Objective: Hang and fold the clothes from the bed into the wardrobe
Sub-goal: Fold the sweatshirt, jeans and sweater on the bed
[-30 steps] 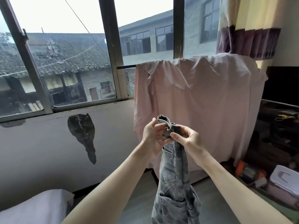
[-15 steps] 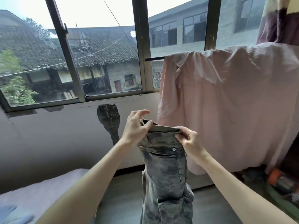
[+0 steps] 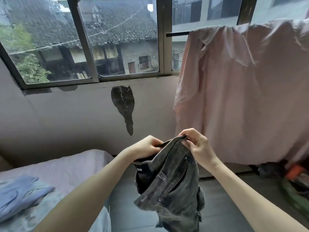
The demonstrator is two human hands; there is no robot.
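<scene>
Jeans (image 3: 168, 185) hang in the air beside the bed (image 3: 66, 166), your left hand (image 3: 147, 147) and right hand (image 3: 197, 146) pinching the waistband, so loosening either pinch could, I judge, drop them floorward.

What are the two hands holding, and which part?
Both the left hand and right hand grip the grey jeans by the waistband.

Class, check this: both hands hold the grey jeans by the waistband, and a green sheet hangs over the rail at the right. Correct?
Not quite. The head view shows the sheet is pink, not green. Both hands, left and right, do grip the grey jeans at the waistband.
</scene>
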